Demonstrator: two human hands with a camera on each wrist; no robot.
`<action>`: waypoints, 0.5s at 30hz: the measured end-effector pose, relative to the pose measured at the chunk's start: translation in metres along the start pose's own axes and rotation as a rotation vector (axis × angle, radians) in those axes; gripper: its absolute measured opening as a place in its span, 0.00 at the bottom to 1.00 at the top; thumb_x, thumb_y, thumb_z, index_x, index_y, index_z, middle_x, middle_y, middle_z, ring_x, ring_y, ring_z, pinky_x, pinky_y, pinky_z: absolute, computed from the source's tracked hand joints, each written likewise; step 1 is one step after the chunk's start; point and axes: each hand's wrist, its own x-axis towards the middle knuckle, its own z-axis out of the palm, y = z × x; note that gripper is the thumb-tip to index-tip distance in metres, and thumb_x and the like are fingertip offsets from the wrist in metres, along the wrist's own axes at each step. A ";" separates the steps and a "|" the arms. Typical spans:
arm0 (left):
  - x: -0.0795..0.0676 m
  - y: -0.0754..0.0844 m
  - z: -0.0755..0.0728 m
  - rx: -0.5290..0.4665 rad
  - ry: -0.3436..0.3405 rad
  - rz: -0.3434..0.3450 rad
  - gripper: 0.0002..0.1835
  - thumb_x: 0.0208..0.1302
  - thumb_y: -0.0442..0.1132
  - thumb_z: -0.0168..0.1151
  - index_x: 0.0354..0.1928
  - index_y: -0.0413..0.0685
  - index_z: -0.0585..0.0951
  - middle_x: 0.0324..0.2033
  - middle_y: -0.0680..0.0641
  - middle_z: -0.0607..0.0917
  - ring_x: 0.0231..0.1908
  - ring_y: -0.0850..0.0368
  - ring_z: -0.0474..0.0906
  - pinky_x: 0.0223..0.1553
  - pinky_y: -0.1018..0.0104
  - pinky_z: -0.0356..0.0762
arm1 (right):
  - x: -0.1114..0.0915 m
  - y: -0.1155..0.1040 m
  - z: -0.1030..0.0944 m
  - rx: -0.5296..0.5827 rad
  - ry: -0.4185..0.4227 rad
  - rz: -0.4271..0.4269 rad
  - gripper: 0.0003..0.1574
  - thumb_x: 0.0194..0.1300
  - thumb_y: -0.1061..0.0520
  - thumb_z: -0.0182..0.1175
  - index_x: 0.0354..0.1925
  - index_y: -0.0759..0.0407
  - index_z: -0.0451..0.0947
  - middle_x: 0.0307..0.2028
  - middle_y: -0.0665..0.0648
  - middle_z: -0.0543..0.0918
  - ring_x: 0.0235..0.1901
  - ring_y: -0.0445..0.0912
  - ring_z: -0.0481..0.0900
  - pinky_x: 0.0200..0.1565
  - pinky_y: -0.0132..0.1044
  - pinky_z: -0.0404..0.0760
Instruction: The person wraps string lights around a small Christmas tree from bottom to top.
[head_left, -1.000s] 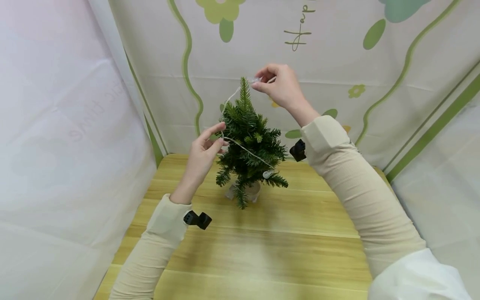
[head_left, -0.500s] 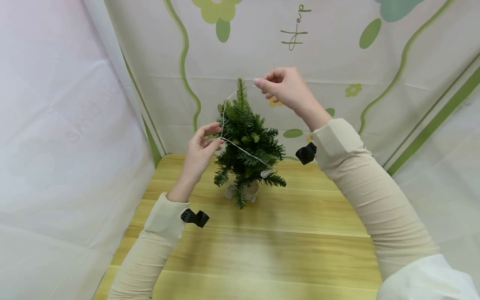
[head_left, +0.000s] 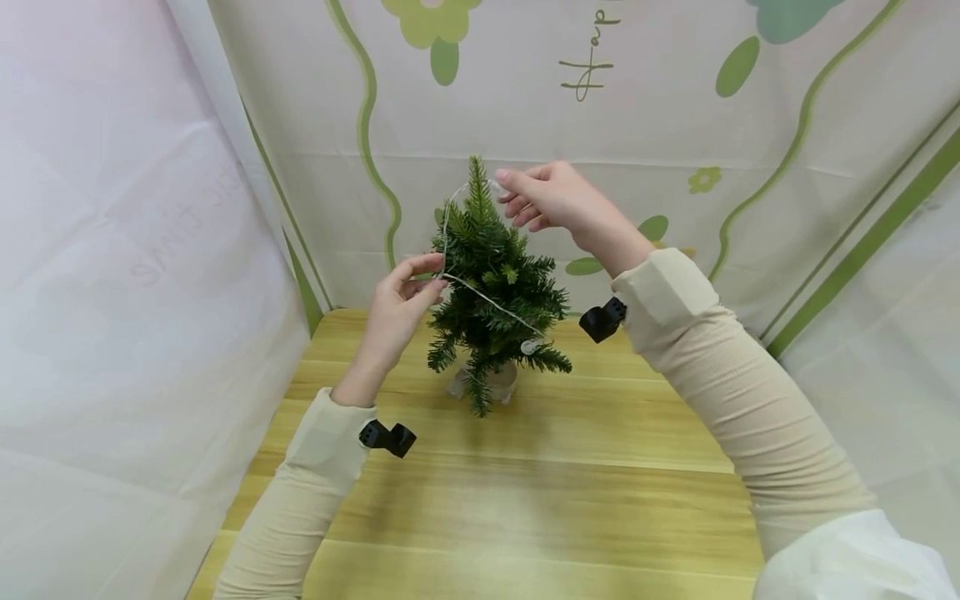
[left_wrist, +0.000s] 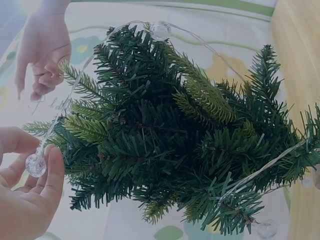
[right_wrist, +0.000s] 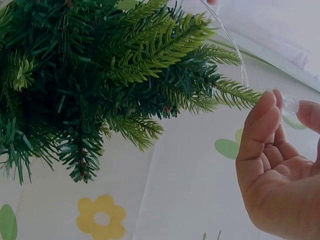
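A small green artificial Christmas tree (head_left: 487, 300) stands on the wooden tabletop, with a string of clear-bulb fairy lights (head_left: 491, 302) slanting across its front. My left hand (head_left: 397, 312) is beside the tree's left side. Its thumb and fingers pinch the light string around a crackled clear bulb (left_wrist: 35, 165). Near the treetop, on the right, is my right hand (head_left: 551, 200), pinching another clear bulb (right_wrist: 290, 106) between thumb and fingertips. Between the hands, the wire (head_left: 446, 221) rises up the left and passes behind the tip. A bulb (head_left: 530, 346) hangs by a lower right branch.
The tree's pale base (head_left: 501, 383) sits toward the back of the tabletop (head_left: 540, 517). Behind it hangs a white cloth (head_left: 480, 108) printed with flowers and green lines. White cloth side walls (head_left: 112, 333) flank the table. Each sleeve carries a black wrist camera (head_left: 603, 320).
My right hand has first moved slightly right, then lower and back toward the treetop, still pinching the light string. My left hand keeps its hold at about the same place.
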 end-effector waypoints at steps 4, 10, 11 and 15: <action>0.000 0.000 -0.001 0.000 0.004 -0.003 0.20 0.67 0.30 0.54 0.61 0.38 0.72 0.58 0.41 0.74 0.48 0.57 0.77 0.45 0.77 0.79 | 0.002 0.001 0.004 -0.005 -0.029 -0.002 0.29 0.71 0.41 0.49 0.51 0.64 0.78 0.33 0.49 0.81 0.33 0.43 0.80 0.34 0.27 0.78; -0.001 -0.002 -0.003 -0.002 0.002 -0.034 0.21 0.66 0.30 0.55 0.61 0.37 0.71 0.57 0.40 0.74 0.46 0.62 0.78 0.47 0.76 0.80 | 0.003 0.005 0.009 -0.015 -0.067 -0.009 0.28 0.72 0.42 0.49 0.53 0.62 0.79 0.28 0.48 0.78 0.24 0.38 0.75 0.28 0.26 0.73; -0.001 -0.002 -0.004 -0.004 0.001 -0.041 0.21 0.66 0.30 0.56 0.61 0.37 0.71 0.57 0.40 0.74 0.45 0.63 0.78 0.47 0.75 0.80 | 0.003 0.006 0.010 -0.019 -0.070 -0.011 0.27 0.72 0.43 0.49 0.53 0.62 0.79 0.28 0.48 0.78 0.23 0.38 0.74 0.27 0.26 0.72; 0.000 -0.004 -0.004 -0.007 -0.001 -0.051 0.20 0.67 0.31 0.55 0.61 0.38 0.71 0.54 0.42 0.75 0.44 0.62 0.79 0.49 0.70 0.81 | 0.003 0.008 0.014 -0.047 -0.074 -0.014 0.26 0.73 0.43 0.48 0.54 0.59 0.79 0.29 0.48 0.76 0.22 0.38 0.71 0.26 0.26 0.70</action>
